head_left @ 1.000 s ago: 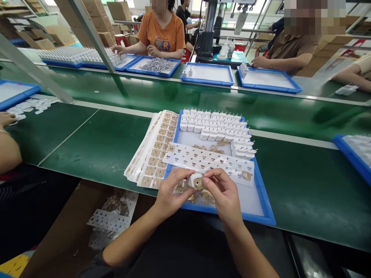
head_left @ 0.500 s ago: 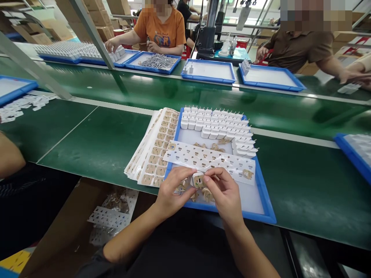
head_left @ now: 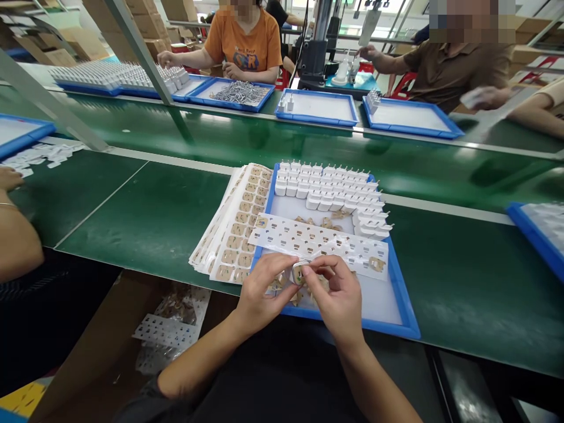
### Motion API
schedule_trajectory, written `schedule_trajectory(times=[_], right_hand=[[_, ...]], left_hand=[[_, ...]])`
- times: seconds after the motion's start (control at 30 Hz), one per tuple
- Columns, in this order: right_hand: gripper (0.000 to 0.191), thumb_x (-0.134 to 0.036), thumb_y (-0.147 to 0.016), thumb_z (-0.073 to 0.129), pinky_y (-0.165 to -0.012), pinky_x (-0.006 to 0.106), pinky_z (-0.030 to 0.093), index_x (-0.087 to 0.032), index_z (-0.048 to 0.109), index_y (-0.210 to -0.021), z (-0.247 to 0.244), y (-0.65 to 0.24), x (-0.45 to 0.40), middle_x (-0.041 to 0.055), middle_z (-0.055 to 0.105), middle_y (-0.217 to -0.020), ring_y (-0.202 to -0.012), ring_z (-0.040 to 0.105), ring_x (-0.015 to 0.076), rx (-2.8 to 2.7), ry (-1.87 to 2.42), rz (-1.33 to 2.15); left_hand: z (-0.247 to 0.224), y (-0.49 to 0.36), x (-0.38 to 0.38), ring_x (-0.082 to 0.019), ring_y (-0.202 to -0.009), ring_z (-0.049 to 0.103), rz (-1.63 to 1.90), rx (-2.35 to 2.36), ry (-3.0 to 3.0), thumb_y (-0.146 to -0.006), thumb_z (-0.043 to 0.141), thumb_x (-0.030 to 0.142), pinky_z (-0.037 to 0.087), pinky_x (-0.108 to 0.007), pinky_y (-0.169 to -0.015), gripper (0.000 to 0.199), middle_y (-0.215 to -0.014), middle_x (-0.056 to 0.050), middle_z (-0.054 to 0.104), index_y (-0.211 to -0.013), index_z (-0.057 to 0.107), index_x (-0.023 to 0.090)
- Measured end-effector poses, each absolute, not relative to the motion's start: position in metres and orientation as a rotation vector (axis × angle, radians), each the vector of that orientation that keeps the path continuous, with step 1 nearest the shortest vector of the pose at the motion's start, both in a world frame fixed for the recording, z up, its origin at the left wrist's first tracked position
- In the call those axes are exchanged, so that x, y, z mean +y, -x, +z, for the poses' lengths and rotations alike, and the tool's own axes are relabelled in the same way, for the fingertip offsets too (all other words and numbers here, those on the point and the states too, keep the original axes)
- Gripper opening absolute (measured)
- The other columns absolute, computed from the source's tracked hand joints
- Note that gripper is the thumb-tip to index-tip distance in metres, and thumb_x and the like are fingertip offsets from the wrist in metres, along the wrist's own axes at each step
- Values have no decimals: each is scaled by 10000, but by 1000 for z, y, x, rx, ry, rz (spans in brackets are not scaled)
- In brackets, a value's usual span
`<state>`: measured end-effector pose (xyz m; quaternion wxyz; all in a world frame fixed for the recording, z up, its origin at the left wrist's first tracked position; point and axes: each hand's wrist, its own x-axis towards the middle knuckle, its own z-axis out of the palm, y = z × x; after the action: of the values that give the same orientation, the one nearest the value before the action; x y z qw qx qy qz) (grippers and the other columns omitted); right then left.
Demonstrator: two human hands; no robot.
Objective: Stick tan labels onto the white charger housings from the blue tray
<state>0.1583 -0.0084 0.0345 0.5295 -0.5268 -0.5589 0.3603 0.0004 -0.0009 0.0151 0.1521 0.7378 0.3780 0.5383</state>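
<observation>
Between thumb and fingers, my left hand (head_left: 264,286) holds a small white charger plug (head_left: 298,271) by its edges, with a tan, slotted cover on the face toward me. My right hand (head_left: 337,296) is closed, its thumb and forefinger pressed on the right side of that face; whether they also grip the cover's edge is hidden. Both hands are over the front of a blue-rimmed tray (head_left: 403,299). Across the tray lies a white sticker sheet (head_left: 317,239) with slots and a few tan pieces. Peeled tan scraps (head_left: 278,282) lie under my hands. Rows of white charger plugs (head_left: 326,201) fill the tray's back.
Left of the tray is a stack of tan sticker sheets (head_left: 235,244). Below the table edge, a carton (head_left: 110,329) holds scrap sheets. Across the green conveyor (head_left: 211,135) stand more blue trays (head_left: 317,121) and co-workers. Another person's arm (head_left: 17,241) is at left.
My right thumb and fingers have shifted slightly left across the plug's face, covering more of it. My left hand stays put. Across the belt, the co-worker at right has raised an arm.
</observation>
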Motion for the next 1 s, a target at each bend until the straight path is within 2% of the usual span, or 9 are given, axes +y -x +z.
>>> schedule_trajectory(times=[0.4, 0.43, 0.53, 0.6, 0.73, 0.87, 1.0], right_hand=[[35, -222, -908, 670, -684, 297, 558, -235, 639, -916, 33, -152, -4, -3, 627, -825, -746, 629, 150, -1445, 1261, 712], [65, -225, -903, 676, -672, 291, 565, -240, 640, -955, 32, -152, -3, 4, 619, -860, -765, 627, 153, -1448, 1260, 692], [322, -248, -859, 731, -648, 277, 588, -272, 621, -1160, 30, -153, -1, 40, 582, -1051, -853, 623, 164, -1432, 1251, 697], [403, -260, -832, 762, -686, 285, 604, -294, 627, -1211, 29, -156, 0, 56, 566, -1133, -931, 626, 182, -1451, 1213, 786], [241, -264, -898, 696, -765, 307, 603, -315, 732, -1131, 21, -162, 1, 59, 609, -1096, -1030, 637, 210, -1398, 1080, 965], [211, -266, -960, 616, -813, 327, 575, -322, 780, -1081, 11, -163, 3, 49, 638, -993, -963, 647, 192, -1300, 1071, 946], [220, -272, -927, 642, -800, 325, 572, -307, 738, -1121, 11, -156, 3, 62, 612, -1104, -1037, 633, 212, -1298, 1039, 1008]], left_hand=[[15, -2, -1, -196, -1023, 694, 1595, 1127, -2183, -854, 724, 92, 580, -331, -932, 447, -1071, -76, 728, -1272, 597, 192], [14, -3, 0, -197, -1026, 692, 1596, 1122, -2181, -854, 722, 86, 581, -333, -930, 453, -1074, -76, 726, -1275, 594, 195], [9, -4, 1, -198, -1041, 678, 1599, 1127, -2109, -847, 722, 77, 586, -341, -926, 470, -1088, -76, 710, -1278, 584, 206], [3, -6, 1, -198, -1046, 671, 1608, 1138, -2019, -852, 711, 79, 594, -341, -905, 479, -1102, -77, 697, -1290, 572, 216], [-11, -10, -1, -197, -1041, 671, 1644, 1116, -1883, -833, 733, 92, 608, -352, -894, 517, -1114, -71, 676, -1296, 552, 234], [-19, -13, -1, -196, -1030, 669, 1668, 1134, -1877, -825, 742, 110, 613, -363, -892, 512, -1100, -69, 665, -1280, 542, 235], [-14, -16, 2, -189, -986, 665, 1704, 1173, -1965, -849, 715, 123, 618, -353, -845, 501, -1058, -67, 665, -1298, 518, 227]])
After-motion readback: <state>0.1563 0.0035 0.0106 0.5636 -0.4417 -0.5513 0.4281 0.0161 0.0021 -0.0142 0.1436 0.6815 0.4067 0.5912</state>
